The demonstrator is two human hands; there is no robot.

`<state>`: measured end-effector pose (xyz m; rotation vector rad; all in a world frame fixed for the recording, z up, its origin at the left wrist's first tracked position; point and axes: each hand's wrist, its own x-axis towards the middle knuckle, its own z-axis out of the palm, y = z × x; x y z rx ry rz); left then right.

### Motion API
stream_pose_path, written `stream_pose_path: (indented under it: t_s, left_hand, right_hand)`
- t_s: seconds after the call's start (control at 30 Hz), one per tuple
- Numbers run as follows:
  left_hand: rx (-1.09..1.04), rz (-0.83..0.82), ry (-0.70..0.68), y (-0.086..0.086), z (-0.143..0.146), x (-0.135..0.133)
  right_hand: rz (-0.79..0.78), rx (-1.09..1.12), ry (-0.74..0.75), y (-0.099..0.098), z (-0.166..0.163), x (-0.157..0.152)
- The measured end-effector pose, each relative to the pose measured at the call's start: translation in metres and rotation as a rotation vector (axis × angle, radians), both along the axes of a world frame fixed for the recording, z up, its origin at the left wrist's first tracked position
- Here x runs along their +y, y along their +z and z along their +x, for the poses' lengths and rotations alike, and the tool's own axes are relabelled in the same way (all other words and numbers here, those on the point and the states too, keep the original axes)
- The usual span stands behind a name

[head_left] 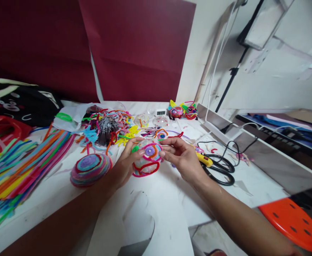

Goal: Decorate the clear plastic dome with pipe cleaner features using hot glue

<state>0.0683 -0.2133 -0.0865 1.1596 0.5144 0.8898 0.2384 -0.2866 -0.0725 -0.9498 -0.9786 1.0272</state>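
Note:
Between my two hands is a clear plastic ball [146, 167] covered in part with pipe cleaners: a purple and orange coil like an eye, a red loop below it and pink outlines. My left hand [127, 161] is closed round its left side, thumb on the front by the coil. At the right edge my right hand [181, 156] pinches with thumb and fingertips; whether a loose strip is also in that pinch is hidden. A red pipe cleaner end [181, 134] shows just behind the right fingers. Left of my left hand sits a striped pipe cleaner dome [91, 169].
Bundled coloured pipe cleaners [33, 160] lie at left, with a tangled heap of pieces [110, 124] behind. Two finished decorated balls [183, 111] stand at the back near a small digital clock [160, 112]. A yellow-handled tool [205, 160] with coiled black cable lies at right.

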Motion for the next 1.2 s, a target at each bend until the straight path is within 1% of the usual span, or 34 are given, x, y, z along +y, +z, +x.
stream_pose_path:
  t_s: [0.23, 0.37, 0.5, 0.73, 0.9, 1.2]
  left_hand:
    - [-0.061, -0.025, -0.115, -0.001, -0.007, -0.001]
    - [-0.092, -0.045, -0.145, 0.0, -0.007, -0.001]
    - [-0.075, -0.032, -0.132, 0.002, -0.006, -0.003]
    - [-0.029, 0.008, -0.046, 0.002, -0.001, -0.004]
    - [-0.02, 0.015, -0.004, -0.001, 0.0, -0.001]
    - [-0.056, 0.02, 0.023, -0.006, 0.002, 0.003]
  right_hand:
    - [0.082, 0.001, -0.027, 0.005, -0.011, -0.012]
    - [0.086, 0.031, -0.02, 0.005, -0.013, -0.014]
    - [0.072, 0.071, 0.005, 0.005, -0.01, -0.015]
    - [0.01, 0.114, 0.03, 0.0, -0.004, -0.011]
    - [0.02, 0.138, 0.019, -0.008, 0.0, -0.004]
    - [-0.071, 0.198, -0.017, -0.01, 0.002, 0.001]
